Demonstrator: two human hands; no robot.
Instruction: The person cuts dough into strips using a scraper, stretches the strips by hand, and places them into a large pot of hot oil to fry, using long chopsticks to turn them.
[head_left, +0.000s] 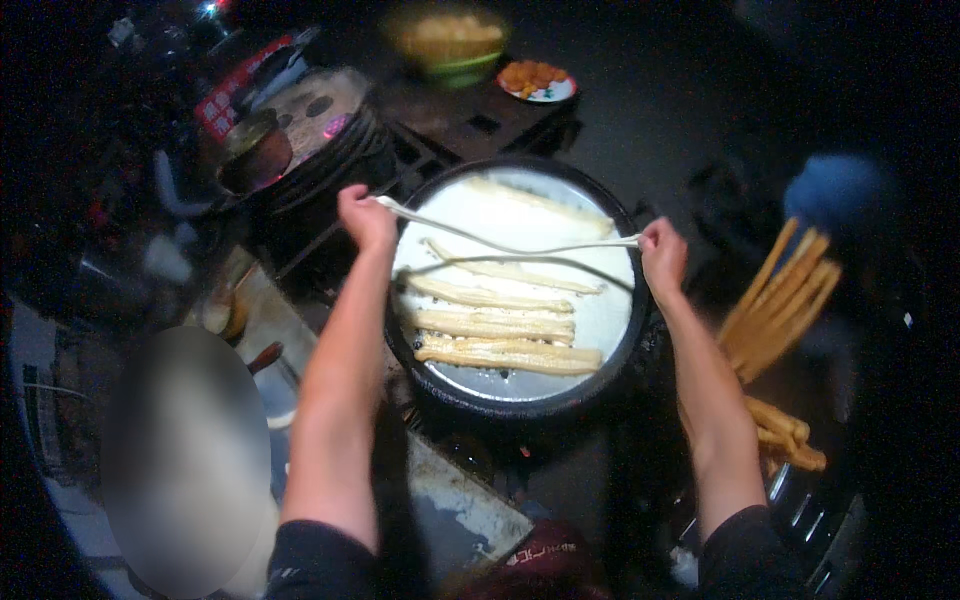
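A long strip of pale raw dough (510, 247) hangs in a sagging curve between my hands. One end is pinched in my left hand (367, 217), near the pan's upper left rim. My right hand (664, 255) grips the other end beyond the right rim. Below the strip, a round dark-rimmed pan (517, 409) holds bright, shiny oil (517, 210). Several long dough sticks lie in the oil, among them a pale golden one (510, 356) nearest me and a paler one (540, 206) at the far side. The strip casts a dark curved shadow across the pan.
Fried dough sticks (784, 300) stand bunched at the right, with shorter fried pieces (784, 431) below. A plate of orange-brown food (534, 79) and a basket (454, 45) are at the back. A round stove top with a pot (255, 150) stands left. A blurred oval hides part of the lower left.
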